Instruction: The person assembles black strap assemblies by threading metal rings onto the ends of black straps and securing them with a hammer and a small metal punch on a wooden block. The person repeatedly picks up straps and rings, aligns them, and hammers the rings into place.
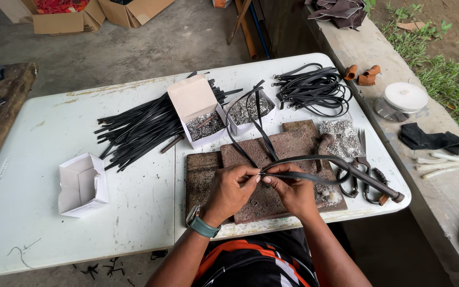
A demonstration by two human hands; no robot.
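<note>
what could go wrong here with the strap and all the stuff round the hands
The black strap loops from both hands across the open box of small metal pieces; a tug could snag and tip it. The hammer juts past the table edge and might get knocked off. The scissors lie close to the right hand, so a blind reach could nick it.

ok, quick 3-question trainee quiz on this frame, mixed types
1. True or false: the left hand and right hand both pinch one black strap.
2. Multiple choice: what fills the open white box beside the strap pile? A red cloth; B small silver metal pieces; C nothing.
3. Fill in: the scissors lie to the person's ____ of the hands.

Key: 1 true; 2 B; 3 right.
</note>
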